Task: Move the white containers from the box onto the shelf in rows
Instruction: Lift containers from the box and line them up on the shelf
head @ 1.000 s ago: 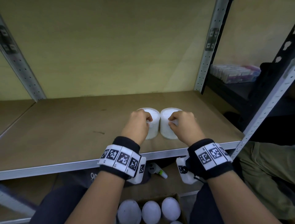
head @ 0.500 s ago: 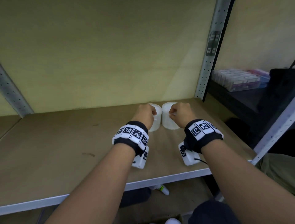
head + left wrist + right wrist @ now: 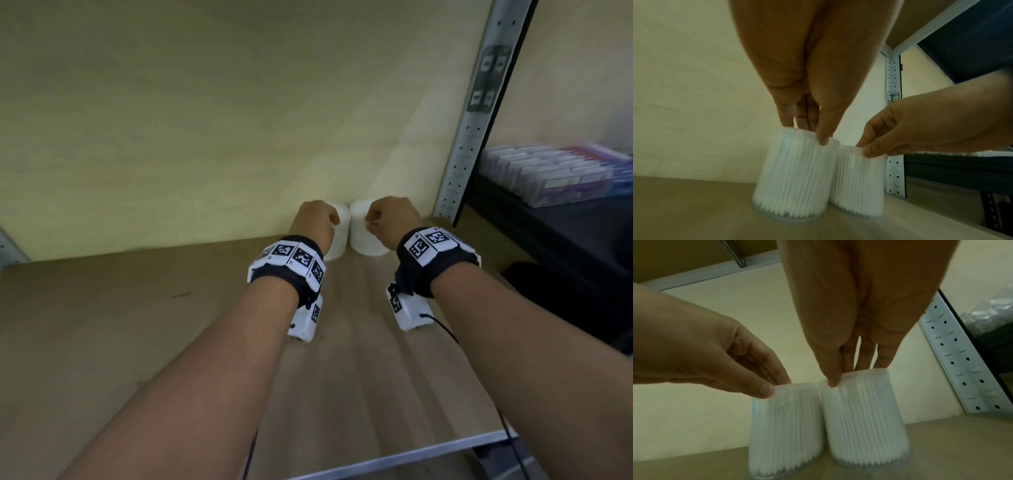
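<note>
You had your left hand [image 3: 313,222] and right hand [image 3: 392,219] each pinching the rim of a white container [image 3: 795,175] standing side by side at the back of the shelf [image 3: 102,335], where a careless release could have tipped either one.

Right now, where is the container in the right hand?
In the head view, the right container stands at the shelf's back, beside the left container, near the right upright.

hands [image 3: 354,222] gripping two white containers [image 3: 356,229], shelf [image 3: 102,342]
</note>
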`<state>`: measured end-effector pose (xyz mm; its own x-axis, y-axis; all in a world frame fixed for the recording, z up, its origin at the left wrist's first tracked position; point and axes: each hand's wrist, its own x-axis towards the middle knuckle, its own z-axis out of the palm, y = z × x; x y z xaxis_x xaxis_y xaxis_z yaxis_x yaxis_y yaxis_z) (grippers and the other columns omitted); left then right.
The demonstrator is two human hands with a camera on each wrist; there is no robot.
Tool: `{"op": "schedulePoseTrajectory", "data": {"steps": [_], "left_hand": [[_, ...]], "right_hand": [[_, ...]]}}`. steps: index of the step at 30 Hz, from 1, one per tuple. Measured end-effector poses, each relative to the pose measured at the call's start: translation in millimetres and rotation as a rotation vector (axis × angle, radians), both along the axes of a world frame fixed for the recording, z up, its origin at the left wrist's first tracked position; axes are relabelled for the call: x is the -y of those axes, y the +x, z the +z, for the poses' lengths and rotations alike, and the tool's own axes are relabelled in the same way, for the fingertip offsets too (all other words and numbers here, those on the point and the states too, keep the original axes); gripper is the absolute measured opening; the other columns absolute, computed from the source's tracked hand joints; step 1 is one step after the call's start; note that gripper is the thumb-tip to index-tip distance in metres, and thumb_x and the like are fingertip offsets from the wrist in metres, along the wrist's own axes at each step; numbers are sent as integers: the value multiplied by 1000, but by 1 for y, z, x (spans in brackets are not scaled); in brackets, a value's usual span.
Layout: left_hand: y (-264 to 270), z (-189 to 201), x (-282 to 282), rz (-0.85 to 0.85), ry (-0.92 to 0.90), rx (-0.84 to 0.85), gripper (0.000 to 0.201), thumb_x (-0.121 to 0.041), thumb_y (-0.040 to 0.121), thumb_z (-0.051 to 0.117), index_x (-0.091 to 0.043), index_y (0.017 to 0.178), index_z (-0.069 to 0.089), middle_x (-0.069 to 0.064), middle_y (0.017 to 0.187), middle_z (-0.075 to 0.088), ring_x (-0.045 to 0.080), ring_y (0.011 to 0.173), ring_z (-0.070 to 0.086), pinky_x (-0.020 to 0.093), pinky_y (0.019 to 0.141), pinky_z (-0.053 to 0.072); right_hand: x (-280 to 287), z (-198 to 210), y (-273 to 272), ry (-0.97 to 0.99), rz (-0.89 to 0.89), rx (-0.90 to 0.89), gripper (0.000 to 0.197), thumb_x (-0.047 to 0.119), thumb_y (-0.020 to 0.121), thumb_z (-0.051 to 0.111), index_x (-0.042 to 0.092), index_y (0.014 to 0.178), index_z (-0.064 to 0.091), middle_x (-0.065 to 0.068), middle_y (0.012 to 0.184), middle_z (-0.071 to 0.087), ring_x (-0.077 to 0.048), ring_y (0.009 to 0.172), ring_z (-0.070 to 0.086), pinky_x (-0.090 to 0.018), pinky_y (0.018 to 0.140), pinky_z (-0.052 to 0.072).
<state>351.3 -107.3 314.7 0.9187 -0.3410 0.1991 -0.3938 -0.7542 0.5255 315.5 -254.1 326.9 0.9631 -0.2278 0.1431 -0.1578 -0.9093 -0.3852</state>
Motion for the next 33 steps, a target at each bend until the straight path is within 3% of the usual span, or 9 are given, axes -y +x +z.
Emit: {"op": "schedulePoseTrajectory", "data": {"steps": [9,11,15,21,33], "left_hand": [[19,-5,6,-1,6,31,25,-1,88,58,-8,109,69,14,122,61,25,111,60,27,97,46],[17,2,6,-19,67,3,28,-2,89,57,-8,115,67,14,127,58,25,115,58,25,99,42],[1,21,-4,-92,218,-90,44,-16,90,60,-12,133,54,10,140,51,24,125,52,29,103,40],[-60,40,-38,-113,257,-101,60,-30,87,63,-14,141,42,7,146,41,22,133,41,30,107,35],[-225,32,-149,-51,286,-155,58,-27,85,66,-17,138,45,3,141,49,19,127,48,28,101,40]], "right_hand": [[6,-7,24,-30,7,25,22,13,93,52,7,105,68,-14,113,67,-32,103,62,-35,87,50],[5,-3,21,-53,21,-60,28,12,93,52,8,118,64,-14,125,61,-31,112,59,-33,93,47],[-1,2,-3,-160,85,-150,55,21,93,56,11,144,38,-12,147,41,-29,134,40,-35,109,35],[-27,4,-61,-153,97,-103,44,21,89,56,14,133,51,-10,133,53,-30,125,45,-41,102,44],[-123,3,-197,-46,252,-106,47,28,86,59,17,131,54,-11,135,53,-26,126,48,-39,104,44]]}}
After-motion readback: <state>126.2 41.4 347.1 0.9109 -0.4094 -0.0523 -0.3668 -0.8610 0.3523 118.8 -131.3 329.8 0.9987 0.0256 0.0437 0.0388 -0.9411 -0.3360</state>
